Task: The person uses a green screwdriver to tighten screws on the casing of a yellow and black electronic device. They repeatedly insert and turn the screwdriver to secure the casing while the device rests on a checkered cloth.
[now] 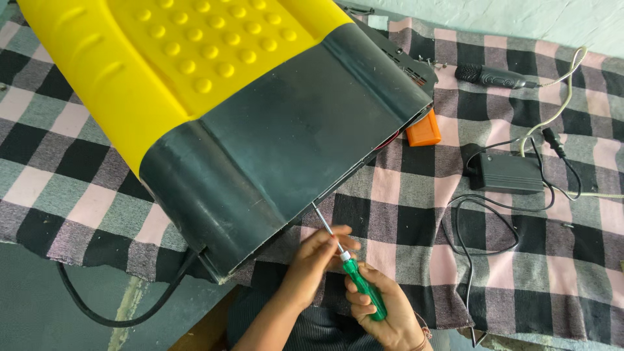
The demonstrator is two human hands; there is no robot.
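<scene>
Nearest, right hand [383, 312] wraps green screwdriver [354, 270] handle; left hand [315, 260] pinches its metal shaft. Screwdriver long axis runs diagonal, tip pointing up-left into lower edge seam of yellow-and-black plastic casing [260, 143]. Casing lies on checked cloth [403, 188] covering work surface, cable [97, 305] hanging off front edge. Farther right: black power adapter [506, 172], orange block [423, 130], pale wall behind.
</scene>
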